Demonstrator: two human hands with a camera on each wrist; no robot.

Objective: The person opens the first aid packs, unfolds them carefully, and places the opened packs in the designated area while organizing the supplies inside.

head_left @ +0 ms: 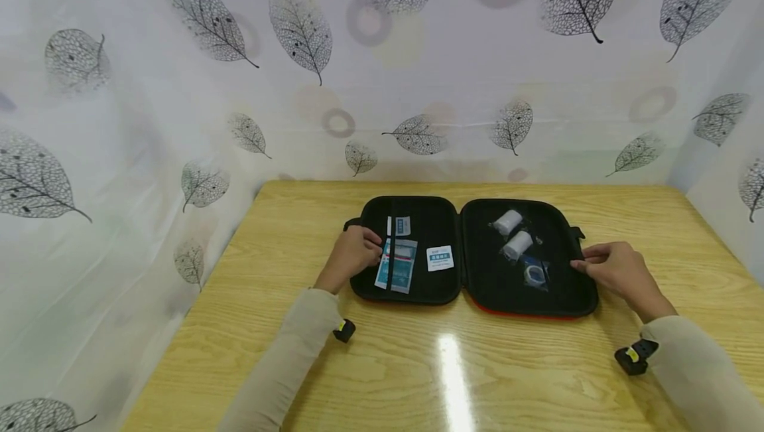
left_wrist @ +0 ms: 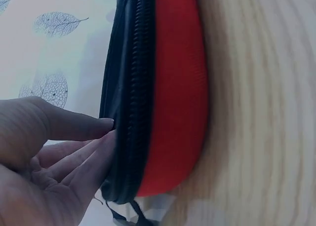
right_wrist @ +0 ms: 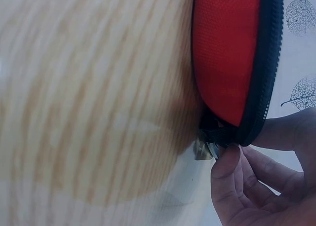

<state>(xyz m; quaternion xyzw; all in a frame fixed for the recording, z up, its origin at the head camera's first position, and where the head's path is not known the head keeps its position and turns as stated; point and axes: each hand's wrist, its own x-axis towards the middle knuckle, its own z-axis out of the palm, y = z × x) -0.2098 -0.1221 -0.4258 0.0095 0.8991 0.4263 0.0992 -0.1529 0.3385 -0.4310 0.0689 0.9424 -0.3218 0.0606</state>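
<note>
A zippered first-aid case (head_left: 424, 286), black inside and red outside, lies unfolded flat on the table. Its left half holds blue-and-white packets (head_left: 403, 266) under a black strap, a smaller packet (head_left: 402, 225) above them and a white square packet (head_left: 440, 258). Two white bandage rolls (head_left: 516, 245) in clear wrap and a tape roll (head_left: 535, 276) in a clear bag lie in the right half. My left hand (head_left: 355, 254) grips the left rim between thumb and fingers. At the right rim, near a strap tab, my right hand (head_left: 621, 274) pinches the case's edge.
The wooden table (head_left: 382, 372) reaches back to a leaf-patterned sheet (head_left: 334, 113) hung behind it and along both sides. Small black wrist cameras (head_left: 633, 358) sit at both sleeves.
</note>
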